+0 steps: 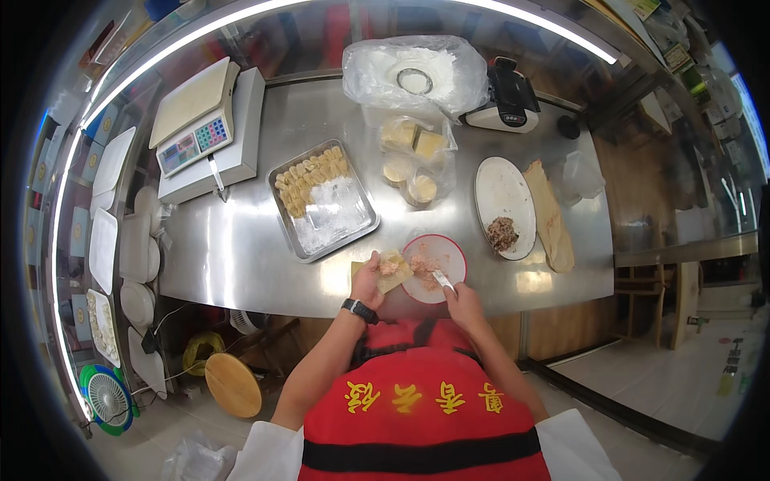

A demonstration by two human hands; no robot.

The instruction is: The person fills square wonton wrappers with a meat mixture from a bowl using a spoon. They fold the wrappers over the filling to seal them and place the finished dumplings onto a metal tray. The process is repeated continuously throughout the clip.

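My left hand (368, 285) holds yellow dough wrappers (393, 281) above the front of the table. A dab of pink minced filling (390, 266) lies on the top wrapper. My right hand (464, 303) grips the handle of a small spatula (442, 279), whose tip is in the filling on a red-rimmed white plate (448, 249). That plate is just right of the wrappers. Further left, a metal tray (361, 225) carries rows of folded dumplings (310, 177) along its far and left sides, and its bare part is dusted with white flour.
Bagged stacks of wrappers (415, 139) sit behind the plate, before a plastic-lined tub of flour (442, 66) with a round sieve. An oval dish (505, 186) holds dark filling beside a tan cloth (550, 222). A digital scale (195, 135) and a black-lidded appliance (508, 99) stand at the back.
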